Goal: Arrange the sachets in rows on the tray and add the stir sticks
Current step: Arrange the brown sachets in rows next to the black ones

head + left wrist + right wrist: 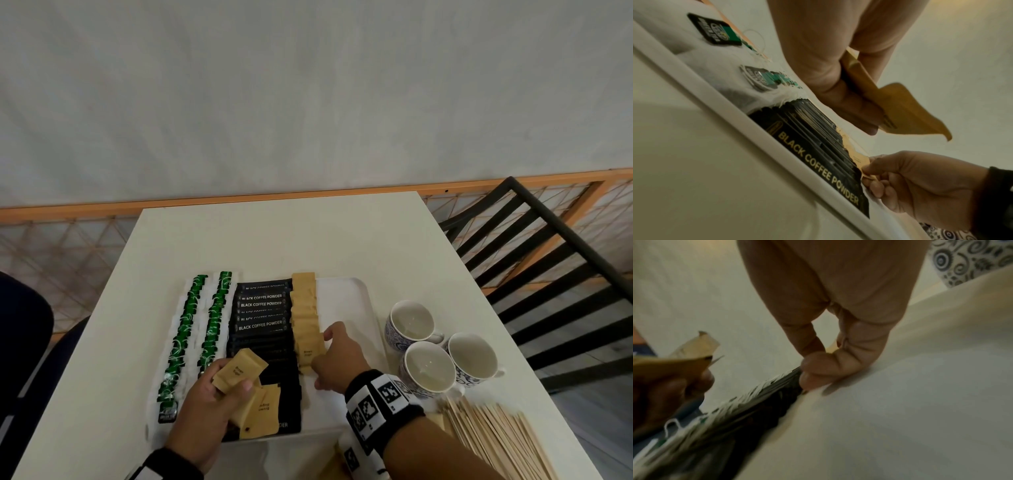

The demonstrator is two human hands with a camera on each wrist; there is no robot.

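Observation:
A white tray (346,301) holds two rows of green-and-white tea bags (191,329), a row of black coffee sachets (262,323) and a row of brown sugar sachets (305,308). My left hand (212,401) hovers over the tray's near end and grips a small stack of brown sachets (239,371); in the left wrist view these brown sachets (900,110) fan out from the fingers. My right hand (337,359) pinches the nearest brown sachet (308,353) at the near end of the brown row. Wooden stir sticks (496,438) lie on the table at the right front.
Three patterned cups (442,353) stand right of the tray. The white table (291,240) stretches back to a wall with an orange rail. A black chair (548,260) stands at the right. More brown sachets lie under my right forearm at the table's front.

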